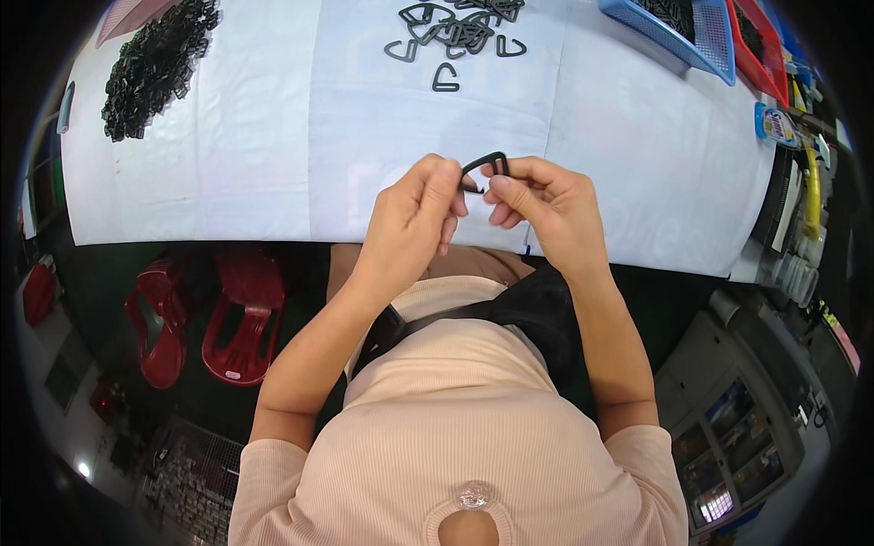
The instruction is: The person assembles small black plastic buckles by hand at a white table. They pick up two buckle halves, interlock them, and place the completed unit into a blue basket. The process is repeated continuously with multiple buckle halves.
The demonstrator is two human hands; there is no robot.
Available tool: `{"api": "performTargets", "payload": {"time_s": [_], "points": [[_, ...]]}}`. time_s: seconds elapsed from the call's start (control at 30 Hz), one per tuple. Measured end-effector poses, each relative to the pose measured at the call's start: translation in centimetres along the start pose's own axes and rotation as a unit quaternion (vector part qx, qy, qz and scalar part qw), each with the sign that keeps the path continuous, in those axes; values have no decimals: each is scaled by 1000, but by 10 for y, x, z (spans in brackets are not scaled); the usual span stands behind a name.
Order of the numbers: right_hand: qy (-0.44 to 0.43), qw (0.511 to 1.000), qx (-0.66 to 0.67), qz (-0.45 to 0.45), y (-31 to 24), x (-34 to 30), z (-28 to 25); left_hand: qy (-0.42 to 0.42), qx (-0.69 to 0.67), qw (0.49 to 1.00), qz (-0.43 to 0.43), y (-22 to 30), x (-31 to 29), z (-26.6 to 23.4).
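A black plastic strap hook (pixel 499 164), roughly D-shaped with a slot bar, is held up above the near part of the table. My left hand (pixel 411 217) pinches one end of it between thumb and fingers. At the slotted end, my right hand (pixel 560 209) grips it, with the thumb below and a finger behind. My fingers cover parts of the hook. Farther off lies a loose heap of similar black hooks (pixel 464 35). One single hook (pixel 445 80) rests a little nearer than that heap.
The white-covered table (pixel 228 182) spans the front. A pile of small black plastic parts (pixel 162 68) lies at far left, beside a pink container (pixel 127 16). Blue (pixel 715 55) and red (pixel 772 77) baskets with black parts stand at far right. Red chairs (pixel 241 318) sit at lower left.
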State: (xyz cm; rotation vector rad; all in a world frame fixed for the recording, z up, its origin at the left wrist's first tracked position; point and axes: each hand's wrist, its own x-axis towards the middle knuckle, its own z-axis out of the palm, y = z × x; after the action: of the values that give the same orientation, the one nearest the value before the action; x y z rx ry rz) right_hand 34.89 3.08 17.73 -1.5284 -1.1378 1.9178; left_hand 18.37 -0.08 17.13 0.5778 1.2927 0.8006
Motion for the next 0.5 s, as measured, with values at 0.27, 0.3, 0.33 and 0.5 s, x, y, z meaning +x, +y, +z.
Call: {"api": "performTargets", "payload": {"time_s": [0.27,0.3,0.33,0.5], "points": [[44,875,-390,-282,-3,-10,12,-6,2,1000,15,0,-2,-5],[48,809,-478,-338,1,-9,10,-14,-20,1000,0,0,-3,-4],[66,793,-479,-371,3,-8,9,-22,-43,999,-16,0,-4,-3],[149,720,-446,-510,14,-3,4,-34,-106,993,-48,1,-12,0]]}}
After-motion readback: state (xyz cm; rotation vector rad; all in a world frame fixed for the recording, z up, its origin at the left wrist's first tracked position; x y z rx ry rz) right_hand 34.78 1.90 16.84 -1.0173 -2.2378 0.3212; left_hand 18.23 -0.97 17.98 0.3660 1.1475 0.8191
